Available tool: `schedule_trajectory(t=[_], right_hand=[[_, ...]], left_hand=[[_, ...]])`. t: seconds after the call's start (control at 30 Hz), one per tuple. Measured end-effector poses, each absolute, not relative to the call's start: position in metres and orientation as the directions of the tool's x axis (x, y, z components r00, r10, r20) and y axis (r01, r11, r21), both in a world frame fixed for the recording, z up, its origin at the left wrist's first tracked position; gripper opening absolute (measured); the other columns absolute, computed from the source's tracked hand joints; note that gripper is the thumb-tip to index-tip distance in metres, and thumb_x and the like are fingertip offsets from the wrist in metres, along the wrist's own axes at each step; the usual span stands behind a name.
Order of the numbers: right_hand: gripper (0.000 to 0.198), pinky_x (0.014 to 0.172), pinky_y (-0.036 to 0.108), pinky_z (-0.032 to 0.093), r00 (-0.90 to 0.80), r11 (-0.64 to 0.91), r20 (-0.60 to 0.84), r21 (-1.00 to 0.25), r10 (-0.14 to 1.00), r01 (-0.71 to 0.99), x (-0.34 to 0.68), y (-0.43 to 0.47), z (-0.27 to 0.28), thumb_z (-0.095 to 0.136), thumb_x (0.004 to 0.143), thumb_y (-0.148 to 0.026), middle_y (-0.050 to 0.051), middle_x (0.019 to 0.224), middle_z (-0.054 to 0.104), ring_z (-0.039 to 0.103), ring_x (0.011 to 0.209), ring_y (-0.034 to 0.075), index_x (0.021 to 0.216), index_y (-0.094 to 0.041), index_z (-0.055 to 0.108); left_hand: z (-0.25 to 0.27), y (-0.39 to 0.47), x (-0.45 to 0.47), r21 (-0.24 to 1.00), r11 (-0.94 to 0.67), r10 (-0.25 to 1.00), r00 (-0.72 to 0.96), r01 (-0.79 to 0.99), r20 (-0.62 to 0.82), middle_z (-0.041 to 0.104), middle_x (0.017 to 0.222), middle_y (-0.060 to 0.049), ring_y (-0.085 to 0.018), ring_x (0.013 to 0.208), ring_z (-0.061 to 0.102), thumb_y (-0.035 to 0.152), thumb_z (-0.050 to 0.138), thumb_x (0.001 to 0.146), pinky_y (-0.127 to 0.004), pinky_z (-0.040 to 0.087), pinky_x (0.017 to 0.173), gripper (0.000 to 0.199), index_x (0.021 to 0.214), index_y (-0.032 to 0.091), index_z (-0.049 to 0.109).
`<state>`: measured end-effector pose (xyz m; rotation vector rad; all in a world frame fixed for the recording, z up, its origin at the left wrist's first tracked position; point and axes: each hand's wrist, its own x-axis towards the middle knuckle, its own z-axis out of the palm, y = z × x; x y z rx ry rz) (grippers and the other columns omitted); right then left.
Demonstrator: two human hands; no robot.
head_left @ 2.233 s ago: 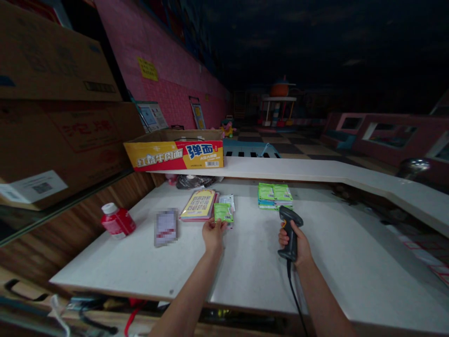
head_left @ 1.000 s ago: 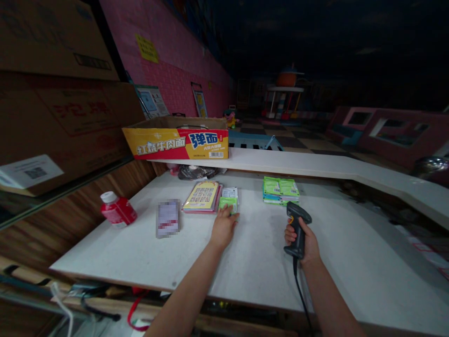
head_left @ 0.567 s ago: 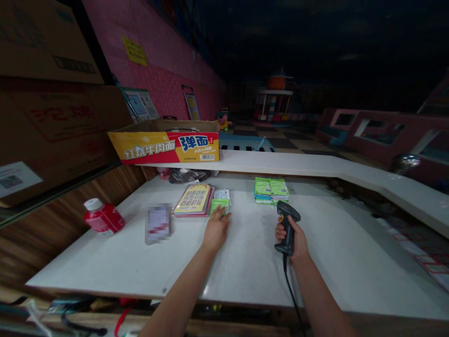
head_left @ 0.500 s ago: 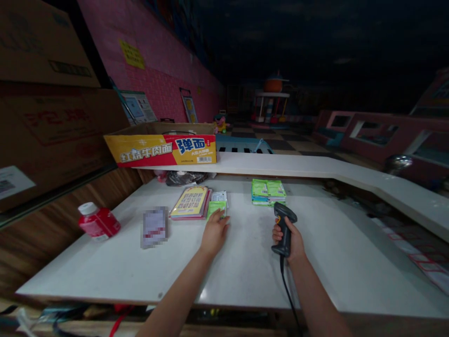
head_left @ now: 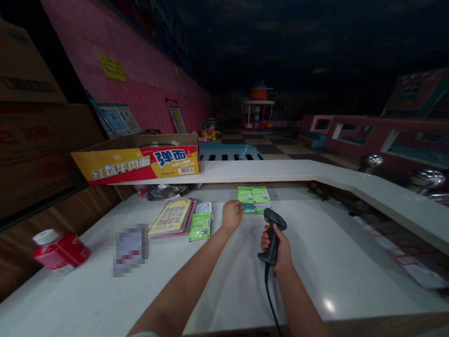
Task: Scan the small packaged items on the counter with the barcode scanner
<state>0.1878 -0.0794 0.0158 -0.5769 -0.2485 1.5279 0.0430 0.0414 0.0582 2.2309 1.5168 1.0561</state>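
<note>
My right hand (head_left: pixel 278 245) is wrapped around the grip of a black handheld barcode scanner (head_left: pixel 272 236), whose cable runs down toward the near edge of the counter. My left hand (head_left: pixel 232 216) reaches to the left side of a stack of small green and teal packets (head_left: pixel 259 194). Its fingers are closed at the stack's edge on a teal packet (head_left: pixel 247 207), though the fingertips are partly hidden. Left of that hand, a green packet (head_left: pixel 200 227) lies beside a yellow printed card stack (head_left: pixel 172 217), with a pale packet (head_left: pixel 205 207) behind it.
A red bottle with a white cap (head_left: pixel 59 252) and a blurred-out flat item (head_left: pixel 131 248) lie at the left. An open noodle carton (head_left: pixel 140 161) sits on the raised white ledge (head_left: pixel 280 170). Metal knobs (head_left: pixel 371 162) stand at the right, and brown boxes (head_left: pixel 42 145) at far left.
My left hand has moved from the green packet beside the cards over to the packet stack. The green packet now lies uncovered. The view has shifted right; the scanner stays in my right hand.
</note>
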Motion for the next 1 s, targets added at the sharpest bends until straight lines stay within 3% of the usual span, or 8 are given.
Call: schedule_trajectory(t=[0.17, 0.33, 0.63, 0.77, 0.87, 0.93, 1.0], right_hand=[[0.032, 0.037, 0.016, 0.041, 0.076, -0.025, -0.226, -0.413, 0.971, -0.91, 0.192, -0.075, 0.01, 0.079, 0.069, -0.04, -0.005, 0.056, 0.053, 0.045, 0.043, 0.006, 0.082, -0.019, 0.058], [0.031, 0.038, 0.016, 0.041, 0.084, -0.001, -0.197, -0.393, 0.977, -0.92, 0.193, -0.073, 0.008, 0.077, 0.072, -0.042, -0.006, 0.056, 0.052, 0.046, 0.043, 0.006, 0.083, -0.02, 0.058], [0.031, 0.037, 0.017, 0.04, 0.095, 0.009, -0.222, -0.361, 0.97, -0.932, 0.191, -0.073, 0.012, 0.076, 0.072, -0.043, -0.006, 0.057, 0.052, 0.045, 0.043, 0.007, 0.082, -0.019, 0.058], [0.033, 0.038, 0.016, 0.04, 0.091, 0.004, -0.215, -0.374, 0.972, -0.927, 0.193, -0.074, 0.012, 0.076, 0.072, -0.044, -0.006, 0.058, 0.051, 0.045, 0.043, 0.006, 0.083, -0.019, 0.058], [0.031, 0.038, 0.016, 0.04, 0.086, 0.001, -0.222, -0.358, 0.971, -0.934, 0.193, -0.074, 0.013, 0.076, 0.072, -0.042, -0.006, 0.057, 0.051, 0.045, 0.043, 0.006, 0.082, -0.019, 0.057], [0.029, 0.038, 0.015, 0.04, 0.087, 0.004, -0.226, -0.344, 0.97, -0.939, 0.193, -0.074, 0.014, 0.075, 0.072, -0.04, -0.006, 0.057, 0.052, 0.045, 0.043, 0.006, 0.081, -0.019, 0.057], [0.028, 0.038, 0.015, 0.04, 0.086, 0.006, -0.232, -0.327, 0.969, -0.945, 0.193, -0.074, 0.014, 0.075, 0.073, -0.039, -0.005, 0.057, 0.052, 0.045, 0.043, 0.006, 0.081, -0.019, 0.058]], left_hand=[[0.077, 0.062, 0.097, 0.459, -0.277, 0.931, 0.117, 0.844, 0.347, 0.069, 0.1, -0.012, -0.024, 0.104, 0.059, 0.032, 0.062, 0.082, -0.037, 0.039, 0.097, 0.024, 0.097, 0.017, 0.073], [0.082, 0.065, 0.13, 0.365, -0.035, 0.963, -0.066, 0.93, 0.26, 0.062, 0.115, -0.019, -0.034, 0.115, 0.05, 0.062, 0.064, 0.073, -0.04, 0.039, 0.094, 0.057, 0.102, 0.013, 0.07], [0.083, 0.071, 0.135, 0.407, 0.082, 0.985, -0.135, 0.91, 0.105, 0.061, 0.122, -0.017, -0.034, 0.121, 0.048, 0.051, 0.069, 0.074, -0.04, 0.039, 0.094, 0.045, 0.102, 0.016, 0.07], [0.084, 0.074, 0.131, 0.467, 0.093, 0.987, -0.143, 0.879, 0.071, 0.063, 0.121, -0.019, -0.032, 0.121, 0.051, 0.038, 0.068, 0.077, -0.039, 0.041, 0.095, 0.033, 0.098, 0.014, 0.071], [0.085, 0.08, 0.131, 0.617, 0.062, 0.988, -0.137, 0.784, 0.075, 0.066, 0.114, -0.022, -0.035, 0.12, 0.055, 0.028, 0.07, 0.073, -0.042, 0.04, 0.098, 0.021, 0.085, 0.011, 0.071], [0.085, 0.084, 0.133, 0.718, 0.027, 0.99, -0.12, 0.695, 0.078, 0.071, 0.101, -0.019, -0.034, 0.115, 0.058, 0.023, 0.069, 0.07, -0.043, 0.042, 0.098, 0.009, 0.071, 0.014, 0.068], [0.084, 0.087, 0.133, 0.862, -0.04, 0.994, -0.071, 0.505, 0.088, 0.071, 0.08, -0.013, -0.032, 0.105, 0.064, 0.019, 0.068, 0.068, -0.041, 0.046, 0.093, 0.013, 0.058, 0.016, 0.06]])
